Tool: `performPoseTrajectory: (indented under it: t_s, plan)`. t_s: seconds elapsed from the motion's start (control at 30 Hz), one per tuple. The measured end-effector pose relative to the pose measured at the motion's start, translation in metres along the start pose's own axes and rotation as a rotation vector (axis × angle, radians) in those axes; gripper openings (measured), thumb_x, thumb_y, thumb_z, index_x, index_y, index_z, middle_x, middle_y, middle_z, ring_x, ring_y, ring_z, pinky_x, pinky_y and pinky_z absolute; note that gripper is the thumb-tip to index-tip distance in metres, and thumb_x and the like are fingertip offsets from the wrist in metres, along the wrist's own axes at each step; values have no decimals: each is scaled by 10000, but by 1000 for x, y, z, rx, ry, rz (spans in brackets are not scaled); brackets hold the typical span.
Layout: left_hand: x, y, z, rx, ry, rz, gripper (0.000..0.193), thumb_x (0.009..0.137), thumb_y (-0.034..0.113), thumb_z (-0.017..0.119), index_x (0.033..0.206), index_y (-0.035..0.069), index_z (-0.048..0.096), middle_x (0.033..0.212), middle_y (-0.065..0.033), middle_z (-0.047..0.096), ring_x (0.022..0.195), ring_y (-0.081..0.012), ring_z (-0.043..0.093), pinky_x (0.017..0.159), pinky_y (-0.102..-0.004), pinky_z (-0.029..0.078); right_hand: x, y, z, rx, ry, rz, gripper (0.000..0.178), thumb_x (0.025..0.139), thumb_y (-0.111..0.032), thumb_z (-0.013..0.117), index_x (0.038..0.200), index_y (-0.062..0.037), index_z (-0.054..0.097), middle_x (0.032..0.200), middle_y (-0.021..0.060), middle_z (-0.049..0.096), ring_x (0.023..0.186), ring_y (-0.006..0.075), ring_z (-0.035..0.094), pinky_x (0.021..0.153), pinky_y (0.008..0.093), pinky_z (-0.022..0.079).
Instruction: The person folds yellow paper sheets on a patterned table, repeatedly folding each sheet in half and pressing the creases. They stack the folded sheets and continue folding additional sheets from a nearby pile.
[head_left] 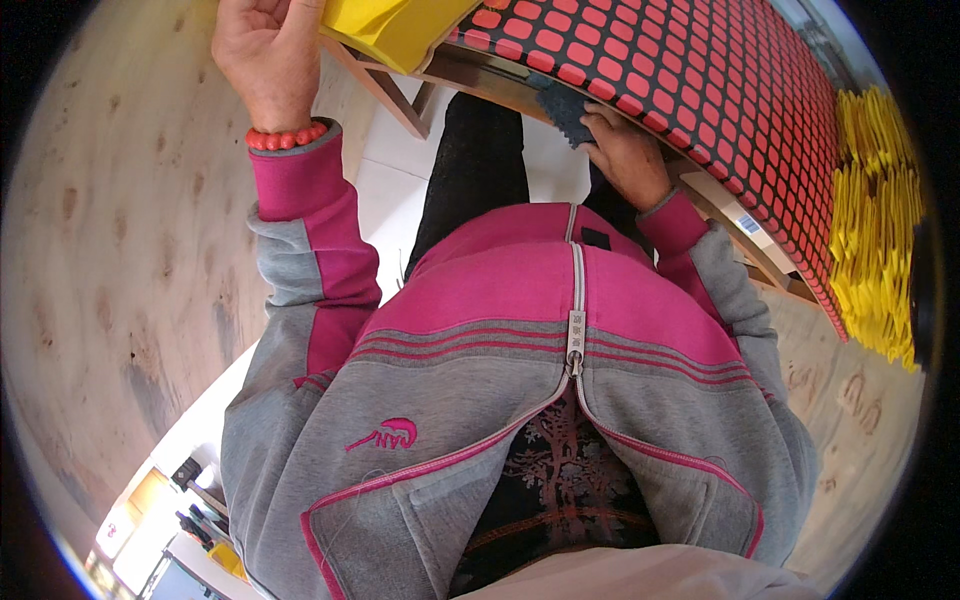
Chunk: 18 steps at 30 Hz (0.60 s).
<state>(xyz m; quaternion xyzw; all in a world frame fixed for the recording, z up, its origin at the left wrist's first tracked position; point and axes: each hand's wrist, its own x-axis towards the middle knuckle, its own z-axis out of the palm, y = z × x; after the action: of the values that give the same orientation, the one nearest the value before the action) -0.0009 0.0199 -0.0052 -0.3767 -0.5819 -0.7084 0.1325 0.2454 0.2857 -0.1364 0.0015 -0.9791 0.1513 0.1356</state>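
Note:
At the top left, my left hand (265, 60) is beside a piece of bright yellow material (395, 30) on the table's corner. The picture's upper edge cuts off its fingers, so I cannot tell whether they grip it. A red bead bracelet (285, 137) circles that wrist. Below the near edge of the table, my right hand (628, 158) is closed on a dark blue-grey cloth (566, 110) with a jagged edge. Part of this cloth disappears under the tabletop.
The table is covered with a red-and-black checked cloth (680, 70). Stacked yellow folded pieces (875, 230) stand at its right end. Wooden framing (405, 100) runs beneath. A wood-patterned surface (130, 200) fills the left. My legs are under the table edge.

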Motion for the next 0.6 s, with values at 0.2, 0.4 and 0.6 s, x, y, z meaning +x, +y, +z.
performPoseTrajectory:
  t_s: [0.2, 0.4, 0.6]
  plan:
    - [-2, -7, -7, -17, 6, -12, 136, 980, -12, 636, 999, 80, 538, 940, 33, 597, 833, -52, 563, 747, -190, 447, 1, 32, 24, -3, 56, -57, 222, 890, -100, 719, 1077, -12, 637, 1148, 153, 684, 1078, 360, 648, 903, 427, 525]
    - [1, -11, -31, 112, -221, -2, 162, 988, -35, 563, 1026, -1, 717, 1054, -17, 671, 988, -112, 604, 885, -251, 468, 12, 5, -4, -38, -105, 1, 147, 890, -97, 692, 987, -30, 604, 965, 163, 640, 868, 387, 645, 740, 485, 520]
    - [4, 2, -33, 221, -362, -6, 209, 986, -11, 544, 1092, -6, 724, 1042, -13, 656, 989, -113, 592, 891, -246, 442, 46, -85, -87, 476, -153, -354, 156, 838, -59, 745, 951, -33, 640, 966, 131, 683, 896, 311, 682, 779, 380, 542]
